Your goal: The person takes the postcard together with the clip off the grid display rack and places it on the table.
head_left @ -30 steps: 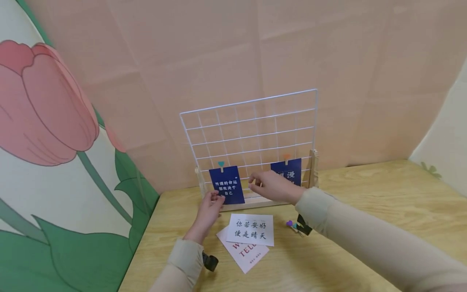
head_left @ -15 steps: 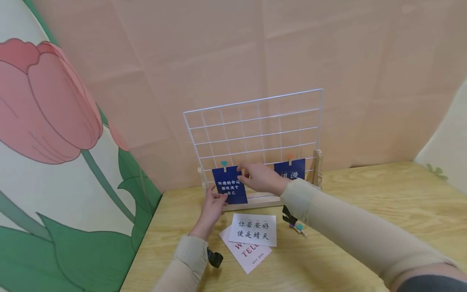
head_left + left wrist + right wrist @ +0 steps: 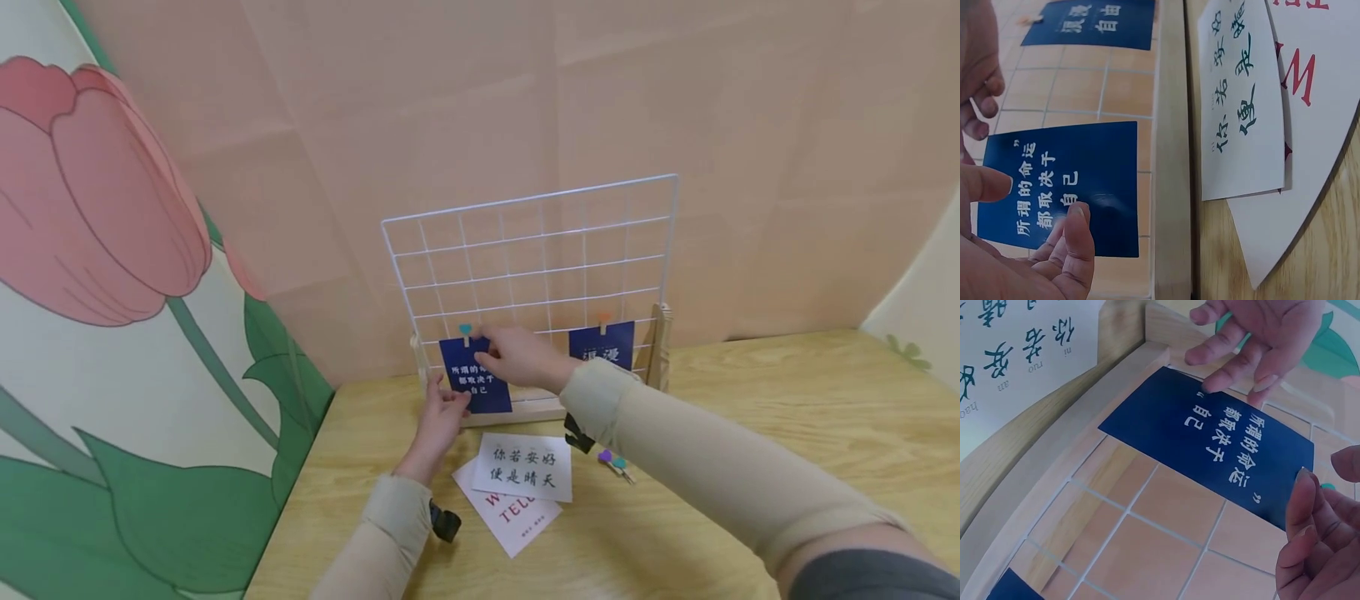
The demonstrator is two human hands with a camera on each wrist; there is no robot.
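Observation:
A dark blue card with white writing (image 3: 489, 398) hangs at the lower left of a white wire grid (image 3: 525, 242), under a teal heart clip (image 3: 466, 330). By the card's lower left edge is my left hand (image 3: 438, 417), its fingers relaxed; in the left wrist view, fingertips (image 3: 1077, 219) overlap the card's face. My right hand (image 3: 525, 357) is at the card's upper right corner, near the clip. In the right wrist view its thumb and forefinger stand apart, a fingertip (image 3: 1304, 481) at the card's top edge. Whether that fingertip touches the card cannot be told.
A second blue card (image 3: 603, 343) hangs at the grid's right under an orange clip (image 3: 604, 319). On the wooden table (image 3: 750, 417) a white card (image 3: 525, 467) overlaps a pink one (image 3: 510, 533). Purple and teal heart clips (image 3: 611, 460) lie right of them.
My right hand has moved left from between the two blue cards to the left card's top corner. The left hand stays by that card's lower left edge.

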